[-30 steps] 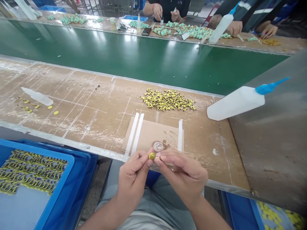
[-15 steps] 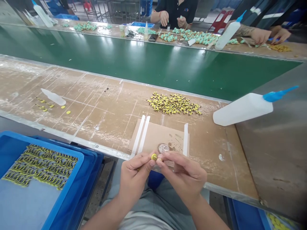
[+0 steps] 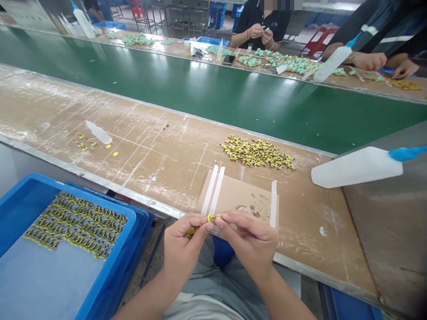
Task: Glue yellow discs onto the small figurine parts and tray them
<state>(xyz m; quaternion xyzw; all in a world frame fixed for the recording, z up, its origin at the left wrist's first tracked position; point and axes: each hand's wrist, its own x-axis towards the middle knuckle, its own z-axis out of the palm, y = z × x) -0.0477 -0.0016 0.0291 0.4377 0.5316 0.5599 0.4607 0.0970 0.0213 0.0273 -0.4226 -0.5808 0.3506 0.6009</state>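
Observation:
Over the table's front edge, my left hand [image 3: 183, 244] pinches a small yellow disc [image 3: 211, 218] between thumb and fingertips. A second yellow piece [image 3: 190, 231] is tucked in its curled fingers. My right hand [image 3: 251, 235] is closed close beside it, its fingertips meeting at a tiny dark part on the disc; what exactly they grip is too small to make out. Behind my right hand, a round clear dish [image 3: 245, 209], partly hidden, rests on a taped cardboard sheet [image 3: 238, 189]. A pile of small yellow-and-dark pieces [image 3: 258, 151] lies beyond.
A white bottle with blue nozzle [image 3: 356, 168] leans at the right by a metal wall. Left are a small squeeze bottle [image 3: 99, 133] and several yellow discs. A blue tray [image 3: 128, 226] holds rows of yellow-and-dark pieces. Beyond the green belt [image 3: 187, 84], co-workers handle small parts.
The view has swung left, so the table things appear farther right. My hands stay together at the yellow disc, and the clear dish is now more hidden behind my right hand.

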